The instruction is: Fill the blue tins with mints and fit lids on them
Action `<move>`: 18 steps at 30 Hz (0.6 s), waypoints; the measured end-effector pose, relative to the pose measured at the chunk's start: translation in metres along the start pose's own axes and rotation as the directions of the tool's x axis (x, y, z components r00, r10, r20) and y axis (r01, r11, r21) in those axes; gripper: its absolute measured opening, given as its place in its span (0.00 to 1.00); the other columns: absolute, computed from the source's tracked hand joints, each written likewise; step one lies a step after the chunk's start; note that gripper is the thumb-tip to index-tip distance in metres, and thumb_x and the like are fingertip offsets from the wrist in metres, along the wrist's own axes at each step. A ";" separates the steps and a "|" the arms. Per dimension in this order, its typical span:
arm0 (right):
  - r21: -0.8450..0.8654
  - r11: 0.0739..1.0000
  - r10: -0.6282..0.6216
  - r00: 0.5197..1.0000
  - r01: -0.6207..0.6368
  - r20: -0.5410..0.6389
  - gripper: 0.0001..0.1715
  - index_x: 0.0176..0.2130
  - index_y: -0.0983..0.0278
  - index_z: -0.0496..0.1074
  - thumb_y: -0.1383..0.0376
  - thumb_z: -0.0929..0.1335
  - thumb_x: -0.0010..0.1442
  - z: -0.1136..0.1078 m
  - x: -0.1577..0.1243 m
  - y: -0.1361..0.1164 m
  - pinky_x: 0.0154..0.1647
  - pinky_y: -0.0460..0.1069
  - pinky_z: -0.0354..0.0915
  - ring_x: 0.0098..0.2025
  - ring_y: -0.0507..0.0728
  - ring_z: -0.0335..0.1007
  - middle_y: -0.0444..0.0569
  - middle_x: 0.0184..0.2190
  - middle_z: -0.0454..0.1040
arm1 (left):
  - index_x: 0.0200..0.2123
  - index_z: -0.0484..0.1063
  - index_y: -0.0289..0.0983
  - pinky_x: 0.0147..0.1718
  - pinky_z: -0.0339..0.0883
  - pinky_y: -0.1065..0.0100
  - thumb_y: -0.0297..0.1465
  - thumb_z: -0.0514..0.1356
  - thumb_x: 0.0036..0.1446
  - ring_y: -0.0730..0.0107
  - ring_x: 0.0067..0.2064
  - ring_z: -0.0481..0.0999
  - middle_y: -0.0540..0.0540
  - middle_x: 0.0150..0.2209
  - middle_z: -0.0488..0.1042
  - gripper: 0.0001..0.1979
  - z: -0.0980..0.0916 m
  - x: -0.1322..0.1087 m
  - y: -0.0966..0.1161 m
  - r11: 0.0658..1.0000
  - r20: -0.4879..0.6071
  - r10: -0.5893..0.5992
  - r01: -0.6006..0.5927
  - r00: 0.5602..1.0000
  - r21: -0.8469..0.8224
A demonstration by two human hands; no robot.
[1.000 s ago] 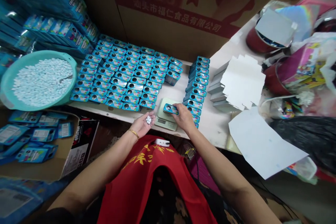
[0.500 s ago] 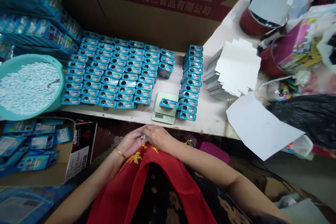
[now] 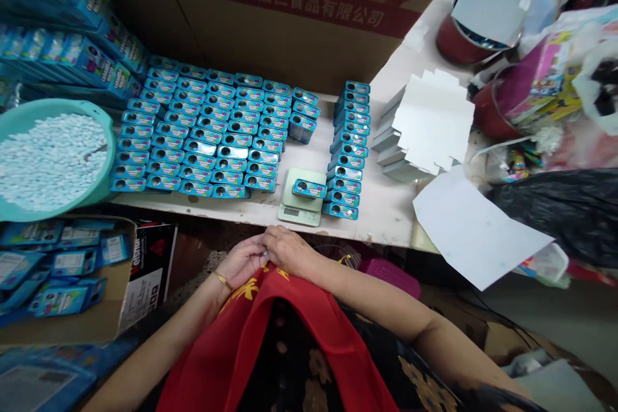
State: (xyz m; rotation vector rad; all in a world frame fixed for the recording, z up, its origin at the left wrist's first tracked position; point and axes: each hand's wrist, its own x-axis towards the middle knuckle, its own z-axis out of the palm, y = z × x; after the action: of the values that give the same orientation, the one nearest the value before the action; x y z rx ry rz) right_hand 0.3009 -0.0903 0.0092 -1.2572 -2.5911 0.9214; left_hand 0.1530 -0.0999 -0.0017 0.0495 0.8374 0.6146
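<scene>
Just in front of the table edge, my two hands meet over the red apron (image 3: 193,360). My left hand (image 3: 242,261) is turned palm up with its fingers curled round small pale pieces (image 3: 265,253), which look like the white tablet candies (image 3: 53,161) in the bowl. Over its fingertips lies my right hand (image 3: 290,250), back up and fingers bent together; whatever they pinch is hidden. Beyond the hands, a blue candy box (image 3: 309,188) lies on a small kitchen scale (image 3: 300,214).
Rows of blue boxes (image 3: 197,148) cover the table's left, with another column (image 3: 348,148) right of the scale. A turquoise bowl (image 3: 109,141) stands left, above a carton (image 3: 116,309) of blue packs. White folded card (image 3: 429,119) and a cardboard box (image 3: 290,45) stand behind.
The camera view has shifted slightly. My hands stay together, and less of the pale pieces shows between the fingers. The box on the scale has not moved.
</scene>
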 end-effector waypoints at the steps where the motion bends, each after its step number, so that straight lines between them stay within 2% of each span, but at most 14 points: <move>1: -0.001 1.000 0.017 1.000 -0.017 -0.010 0.08 0.37 0.66 0.66 0.70 0.63 0.54 0.001 -0.001 0.001 0.38 0.48 0.59 0.37 0.54 0.60 0.49 0.34 0.65 | 0.34 0.72 0.30 0.40 0.64 0.68 0.16 0.54 0.45 0.69 0.36 0.72 0.42 0.34 0.73 0.13 0.001 0.001 0.000 1.000 0.002 -0.001 0.001 1.000 -0.004; 5: 0.006 1.000 0.030 0.999 -0.030 -0.012 0.06 0.34 0.66 0.68 0.69 0.61 0.57 0.003 -0.004 0.002 0.37 0.47 0.59 0.35 0.53 0.61 0.48 0.31 0.66 | 0.38 0.71 0.28 0.43 0.63 0.67 0.15 0.53 0.44 0.67 0.40 0.72 0.40 0.38 0.73 0.16 0.004 0.003 0.000 1.000 0.005 -0.006 0.006 1.000 -0.022; 7: 0.035 0.999 -0.006 1.000 0.006 -0.024 0.07 0.36 0.65 0.68 0.67 0.61 0.58 -0.002 -0.008 0.004 0.38 0.47 0.59 0.36 0.53 0.61 0.48 0.32 0.67 | 0.37 0.72 0.28 0.42 0.64 0.68 0.14 0.53 0.44 0.68 0.39 0.73 0.40 0.37 0.74 0.16 0.004 0.005 -0.001 0.999 -0.016 -0.010 0.009 1.000 -0.031; 9: 0.034 0.999 -0.018 0.994 0.021 -0.106 0.11 0.41 0.64 0.67 0.64 0.61 0.58 -0.014 -0.010 0.010 0.41 0.48 0.58 0.40 0.54 0.61 0.50 0.37 0.67 | 0.37 0.72 0.29 0.41 0.65 0.67 0.15 0.54 0.45 0.68 0.38 0.73 0.40 0.36 0.74 0.15 0.003 0.006 -0.001 0.999 -0.065 0.004 -0.008 0.998 -0.049; 11: -0.033 0.996 0.067 0.967 -0.078 -0.245 0.17 0.47 0.63 0.63 0.62 0.62 0.57 -0.030 -0.011 0.024 0.45 0.52 0.57 0.46 0.57 0.58 0.53 0.44 0.65 | 0.37 0.71 0.29 0.42 0.66 0.67 0.17 0.55 0.46 0.66 0.40 0.73 0.38 0.37 0.74 0.13 0.002 0.007 -0.001 0.998 -0.123 0.013 -0.021 0.992 -0.059; 13: -0.127 0.954 0.211 0.909 -0.272 -0.358 0.25 0.52 0.64 0.59 0.62 0.64 0.55 -0.045 -0.009 0.043 0.46 0.55 0.55 0.50 0.61 0.54 0.56 0.50 0.61 | 0.37 0.71 0.28 0.42 0.66 0.67 0.17 0.55 0.48 0.65 0.41 0.73 0.36 0.39 0.74 0.12 0.000 0.008 0.001 0.998 -0.173 0.012 -0.022 0.985 -0.053; 14: -0.170 0.920 0.271 0.886 -0.353 -0.376 0.28 0.53 0.64 0.57 0.62 0.65 0.53 -0.051 -0.007 0.054 0.45 0.56 0.56 0.50 0.62 0.54 0.56 0.50 0.60 | 0.37 0.71 0.28 0.42 0.67 0.68 0.18 0.55 0.48 0.65 0.41 0.73 0.35 0.39 0.73 0.12 -0.001 0.008 0.002 0.998 -0.194 0.016 -0.026 0.981 -0.049; 16: -0.245 0.878 0.324 0.887 -0.412 -0.330 0.29 0.52 0.63 0.58 0.63 0.67 0.51 -0.060 -0.002 0.075 0.42 0.55 0.57 0.47 0.62 0.56 0.55 0.48 0.63 | 0.37 0.71 0.28 0.41 0.67 0.69 0.18 0.55 0.49 0.65 0.41 0.74 0.35 0.39 0.73 0.11 -0.002 0.007 0.004 0.997 -0.222 0.038 -0.051 0.974 -0.053; 18: -0.295 0.872 0.319 0.910 -0.391 -0.264 0.23 0.49 0.62 0.61 0.64 0.66 0.52 -0.066 0.007 0.093 0.39 0.53 0.58 0.43 0.60 0.60 0.53 0.43 0.66 | 0.36 0.72 0.28 0.41 0.68 0.69 0.18 0.55 0.49 0.65 0.40 0.74 0.35 0.39 0.74 0.11 -0.005 0.004 0.007 0.995 -0.243 0.061 -0.078 0.968 -0.062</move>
State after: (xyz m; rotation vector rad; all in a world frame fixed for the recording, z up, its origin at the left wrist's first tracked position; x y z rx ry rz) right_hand 0.3820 -0.0099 0.0085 -1.8611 -2.4631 0.3482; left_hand 0.1484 -0.0927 -0.0059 -0.0620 1.0510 0.7256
